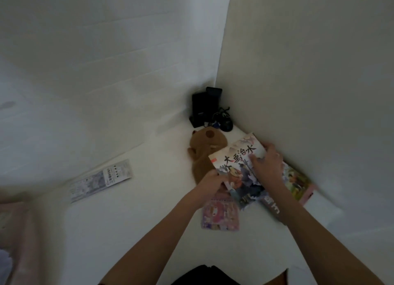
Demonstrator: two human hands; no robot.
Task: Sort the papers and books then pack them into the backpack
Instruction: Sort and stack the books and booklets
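Both hands hold an illustrated book (234, 165) with large black Chinese characters on its cover, lifted at a tilt above a white surface (128, 220) in the corner of two pale walls. The left hand (211, 181) grips the book's lower left edge, fingers curled round it, while the right hand (266, 163) clasps the upper right edge, fingers over the cover and thumb apparently behind. Under the book and the right forearm lie more books: a colourful one with a pink edge (298, 184) near the right wall, and another with a dark red cover (271, 208) partly hidden by the arm. A pink spiral notebook (219, 215) with a cartoon cover lies flat just below the left hand. A brown plush toy (202, 148) lies just beyond the held book, partly covered by it. Behind the toy, in the very corner, stand black electronic devices (202, 108) with tangled cables. Well apart to the left, a long printed paper slip (100, 180) lies flat on the surface. A blurred pinkish object at the far left edge may be the backpack, though that cannot be told.
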